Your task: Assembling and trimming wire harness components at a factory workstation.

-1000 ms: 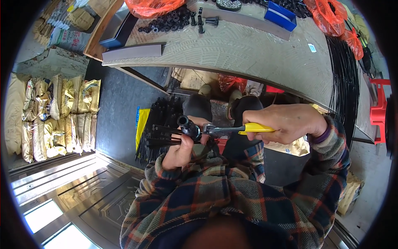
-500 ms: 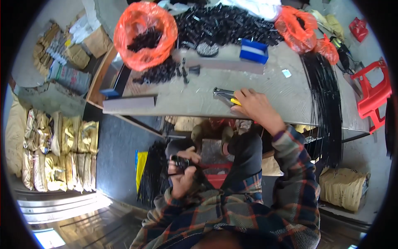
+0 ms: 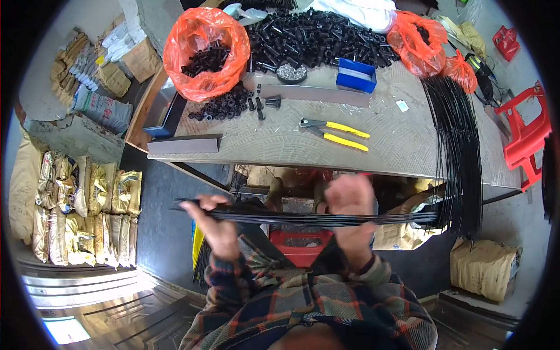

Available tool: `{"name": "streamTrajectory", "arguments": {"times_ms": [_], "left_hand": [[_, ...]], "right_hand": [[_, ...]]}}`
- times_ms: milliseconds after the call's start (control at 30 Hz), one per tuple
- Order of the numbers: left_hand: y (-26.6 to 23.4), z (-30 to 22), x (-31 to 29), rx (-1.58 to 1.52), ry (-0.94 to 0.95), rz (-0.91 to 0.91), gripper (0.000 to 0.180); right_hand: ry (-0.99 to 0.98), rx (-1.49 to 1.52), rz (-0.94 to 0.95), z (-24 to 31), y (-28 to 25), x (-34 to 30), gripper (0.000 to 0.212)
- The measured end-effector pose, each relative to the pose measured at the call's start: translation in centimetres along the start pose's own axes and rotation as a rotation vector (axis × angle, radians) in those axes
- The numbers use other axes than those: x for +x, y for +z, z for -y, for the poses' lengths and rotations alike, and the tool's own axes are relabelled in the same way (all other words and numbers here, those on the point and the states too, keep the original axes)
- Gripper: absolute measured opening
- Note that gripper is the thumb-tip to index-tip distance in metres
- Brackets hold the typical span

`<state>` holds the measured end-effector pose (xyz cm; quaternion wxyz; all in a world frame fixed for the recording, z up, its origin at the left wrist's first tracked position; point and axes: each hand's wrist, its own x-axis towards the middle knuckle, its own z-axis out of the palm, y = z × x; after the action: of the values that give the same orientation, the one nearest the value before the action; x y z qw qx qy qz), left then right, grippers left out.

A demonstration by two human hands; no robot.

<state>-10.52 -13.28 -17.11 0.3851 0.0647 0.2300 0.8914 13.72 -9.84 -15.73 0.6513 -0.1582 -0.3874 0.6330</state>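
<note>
A bundle of thin black strips (image 3: 291, 219) stretches level across my lap, below the table's front edge. Near its left end, my left hand (image 3: 219, 230) is closed around it. Farther right, my right hand (image 3: 353, 204) holds the same bundle; its fingers are smeared by motion. Pliers (image 3: 335, 135) with yellow handles lie on the table, jaws pointing left and handles spread, touched by neither hand.
Black tubular parts (image 3: 315, 38) heap at the table's back, between orange plastic bags (image 3: 175, 52). A blue box (image 3: 357, 76) and a small round dish (image 3: 291, 73) stand before them. More black strips (image 3: 458, 151) hang over the right edge. A red stool (image 3: 525, 134) stands right.
My right hand has let go of the pliers and come down to the bundle. My left hand has moved up and left; the bundle now lies level between both hands.
</note>
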Motion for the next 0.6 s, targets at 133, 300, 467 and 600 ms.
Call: {"name": "streamTrajectory", "arguments": {"times_ms": [133, 300, 467, 600], "left_hand": [[-4.8, 7.0, -3.5, 0.324, -0.921, 0.137, 0.060], [0.2, 4.7, -7.1, 0.859, -0.353, 0.649, 0.044], [6.0, 2.1, -5.5, 0.937, -0.142, 0.890, 0.030], [6.0, 1.7, -6.1, 0.954, -0.053, 0.810, 0.026]], "right_hand": [[-0.143, 0.300, 0.262, 3.5, -0.5, 3.2, 0.032], [0.069, -0.494, 0.487, -2.1, -0.3, 2.5, 0.015], [0.419, -0.361, 0.644, -8.4, -2.1, -1.1, 0.021], [0.470, -0.253, 0.506, -6.3, 1.1, -1.1, 0.043]]}}
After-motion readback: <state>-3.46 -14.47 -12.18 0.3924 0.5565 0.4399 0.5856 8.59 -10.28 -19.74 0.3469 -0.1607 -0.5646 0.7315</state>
